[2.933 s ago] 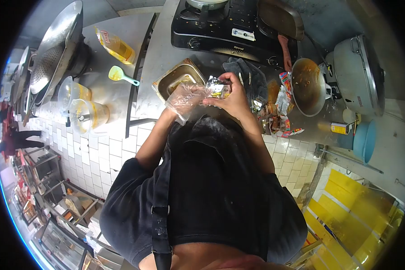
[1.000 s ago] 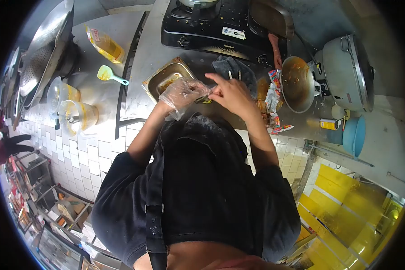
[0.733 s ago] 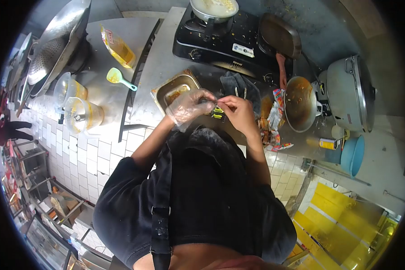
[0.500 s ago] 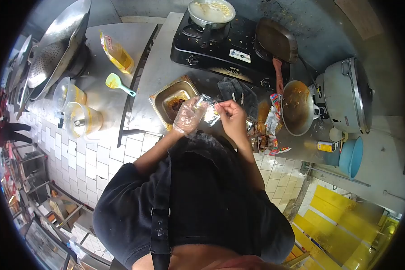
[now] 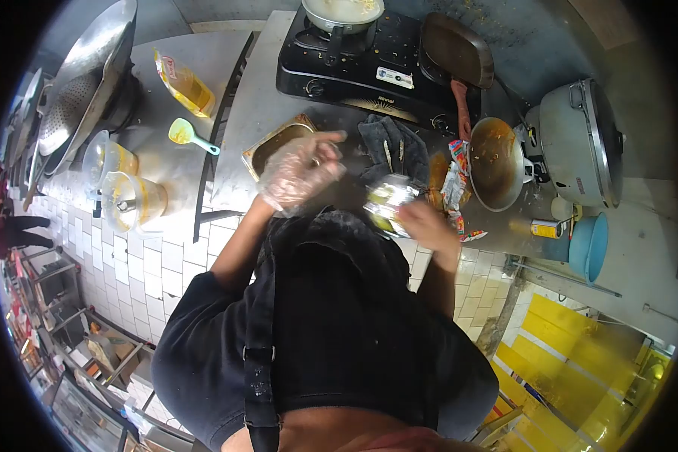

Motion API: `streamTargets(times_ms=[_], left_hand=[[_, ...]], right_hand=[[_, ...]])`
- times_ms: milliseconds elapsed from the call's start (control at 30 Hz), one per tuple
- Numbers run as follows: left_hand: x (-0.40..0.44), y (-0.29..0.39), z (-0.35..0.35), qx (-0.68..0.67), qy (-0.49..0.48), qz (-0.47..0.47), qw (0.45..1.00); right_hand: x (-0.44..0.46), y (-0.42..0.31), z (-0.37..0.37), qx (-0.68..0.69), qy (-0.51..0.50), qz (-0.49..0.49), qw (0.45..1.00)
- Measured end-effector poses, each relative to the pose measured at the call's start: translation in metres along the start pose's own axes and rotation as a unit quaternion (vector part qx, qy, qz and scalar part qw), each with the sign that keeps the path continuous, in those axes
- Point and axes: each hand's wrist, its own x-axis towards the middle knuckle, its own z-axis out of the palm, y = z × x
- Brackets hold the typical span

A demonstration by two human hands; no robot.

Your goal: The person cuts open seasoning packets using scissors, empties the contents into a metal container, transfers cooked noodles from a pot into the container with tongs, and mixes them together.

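My left hand (image 5: 303, 172), in a clear plastic glove, hovers over the near part of a metal tray (image 5: 250, 157). Its fingers are stretched out and nothing is in them. On the other side, my right hand (image 5: 432, 224) is bare and smeared by motion. It grips a shiny silver foil packet (image 5: 388, 197) with some greenish-yellow on it. The packet is blurred too, so its print cannot be read. Glove and forearm hide part of the tray. Just beyond the packet lies a dark cloth (image 5: 388, 143) with chopsticks or similar thin sticks on it.
A black gas stove (image 5: 354, 83) carries a pan (image 5: 344, 15) of pale liquid and a square brown pan (image 5: 457, 49). To the right are torn wrappers (image 5: 456, 181), a used wok (image 5: 496, 166) and a large pot (image 5: 576, 147). Leftward stand plastic jugs (image 5: 132, 202) and a green scoop (image 5: 192, 138).
My hands have come apart. The right one has moved right and down with the foil packet; the left has let go of it, fingers now extended. The view has shifted slightly.
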Motion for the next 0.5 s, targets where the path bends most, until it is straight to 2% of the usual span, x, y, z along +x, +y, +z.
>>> streamTargets(times_ms=[33,67,100,133,167,200,233,267,300,367,400,467,500], left_hand=[[-0.003,-0.004,-0.004,-0.003,0.001,-0.002,1.0],[-0.007,-0.011,-0.01,-0.094,0.037,-0.05,0.994],[-0.01,-0.017,-0.015,-0.183,0.07,-0.098,0.976],[-0.011,-0.023,-0.022,-0.154,0.083,-0.111,0.978],[-0.013,-0.029,-0.025,-0.126,0.096,-0.124,0.98],[-0.015,-0.034,-0.027,-0.13,0.096,-0.126,0.979],[-0.015,-0.037,-0.031,-0.152,0.102,-0.147,0.972],[-0.014,-0.038,-0.033,-0.173,0.113,-0.166,0.964],[-0.015,-0.037,-0.033,-0.171,0.116,-0.168,0.964],[-0.018,-0.032,-0.031,-0.182,0.082,-0.103,0.974],[-0.017,-0.036,-0.026,-0.182,0.071,-0.102,0.975],[-0.017,-0.047,-0.012,-0.223,-0.007,-0.069,0.972],[-0.016,-0.041,-0.002,-0.223,-0.017,-0.069,0.972]], right_hand=[[-0.012,0.012,-0.018,0.102,0.063,0.047,0.992],[-0.024,0.023,-0.036,0.205,0.136,0.08,0.966],[-0.019,0.05,-0.064,0.042,0.108,0.102,0.988],[-0.013,0.074,-0.088,-0.123,0.077,0.123,0.982],[-0.008,0.074,-0.096,-0.286,0.041,0.142,0.947],[-0.004,0.066,-0.097,-0.426,-0.036,0.248,0.869],[-0.013,0.071,-0.099,-0.428,-0.038,0.248,0.869],[-0.023,0.068,-0.097,-0.272,-0.001,0.17,0.947],[-0.028,0.067,-0.094,-0.101,0.036,0.09,0.99],[-0.021,0.056,-0.076,-0.208,0.002,0.067,0.976],[-0.011,0.063,-0.068,-0.269,-0.066,0.078,0.958],[0.008,0.065,-0.037,-0.295,-0.138,-0.009,0.945],[0.018,0.055,-0.015,-0.262,-0.143,-0.109,0.948]])
